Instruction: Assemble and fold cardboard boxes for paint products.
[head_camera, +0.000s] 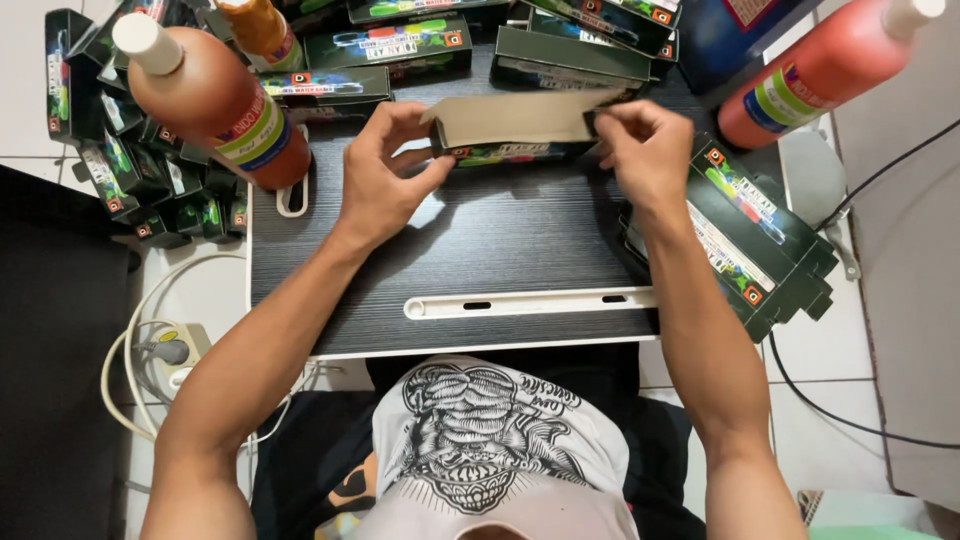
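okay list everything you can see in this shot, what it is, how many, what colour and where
carton in hand: 1, dark green with brown cardboard inside, over the far middle of the table
table: 1, dark wood grain with white edge, centre
white slotted strip: 1, near edge of the table
flat cartons: a stack, dark green, table's right side
folded cartons: many, dark green, heaped at left and along the far edge
bottles: 3 with red-orange liquid, two at far left, one at far right
power strip and cables: white, floor at left
left hand: 1, grips the carton's left end
right hand: 1, pinches the carton's right flap
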